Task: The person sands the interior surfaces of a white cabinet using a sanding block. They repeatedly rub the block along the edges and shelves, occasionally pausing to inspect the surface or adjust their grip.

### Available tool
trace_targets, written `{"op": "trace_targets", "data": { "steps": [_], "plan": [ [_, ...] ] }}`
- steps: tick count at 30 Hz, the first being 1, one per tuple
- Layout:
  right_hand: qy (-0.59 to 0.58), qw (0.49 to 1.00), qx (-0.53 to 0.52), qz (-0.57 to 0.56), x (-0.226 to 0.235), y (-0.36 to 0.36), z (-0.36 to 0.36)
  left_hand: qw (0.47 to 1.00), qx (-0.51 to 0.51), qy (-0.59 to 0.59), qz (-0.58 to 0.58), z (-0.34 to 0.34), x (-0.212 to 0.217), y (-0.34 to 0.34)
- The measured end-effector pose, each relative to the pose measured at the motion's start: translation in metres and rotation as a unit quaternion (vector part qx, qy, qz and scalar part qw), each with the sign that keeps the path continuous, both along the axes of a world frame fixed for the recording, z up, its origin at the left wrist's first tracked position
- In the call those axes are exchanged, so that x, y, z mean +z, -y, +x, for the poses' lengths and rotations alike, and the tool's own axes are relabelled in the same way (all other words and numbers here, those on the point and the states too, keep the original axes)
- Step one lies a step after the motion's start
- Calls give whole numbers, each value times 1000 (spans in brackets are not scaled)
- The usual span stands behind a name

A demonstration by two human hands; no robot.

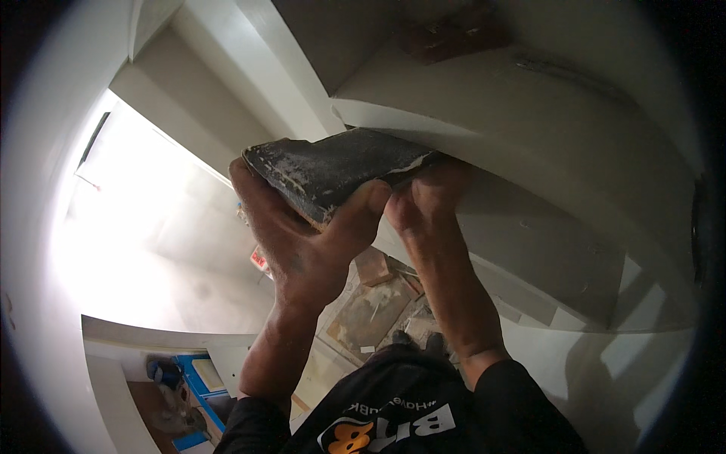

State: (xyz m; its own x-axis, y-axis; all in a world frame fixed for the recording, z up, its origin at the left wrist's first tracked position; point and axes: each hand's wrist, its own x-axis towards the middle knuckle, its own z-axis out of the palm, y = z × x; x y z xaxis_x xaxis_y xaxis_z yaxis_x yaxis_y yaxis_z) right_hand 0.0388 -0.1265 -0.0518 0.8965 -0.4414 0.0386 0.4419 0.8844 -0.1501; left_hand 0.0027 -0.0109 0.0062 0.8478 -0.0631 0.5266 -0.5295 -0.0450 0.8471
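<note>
A dark grey sheet of sandpaper (340, 163), worn and streaked with white dust, is bent over in front of me, just under the edge of a pale overhead panel (423, 121). My left hand (310, 234) is closed on its near side, the thumb pressed along the lower edge and the fingers running up the left end. My right hand (431, 193) is raised at the sheet's right end, close under the panel. Its fingers are hidden behind the sheet and the panel, so their grip does not show.
Pale stepped ceiling panels and recesses (249, 68) surround my hands. Strong light falls on the wall (174, 250) at left. Far below are a dusty floor board (370, 314), a brown box (373, 266) and my shoes (418, 340). A blue-framed item (204, 378) stands at lower left.
</note>
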Motion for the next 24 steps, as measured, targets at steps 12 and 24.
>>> {"op": "trace_targets", "data": {
  "steps": [12, 24],
  "plan": [
    [83, 996, 9, 14, 4, 2, -8, 999, -29, 16, 7, -15, 12, -10],
    [33, 999, -10, 19, -2, 2, 3, 999, -11, 0, -43, -6, -2, -6]
  ]
}}
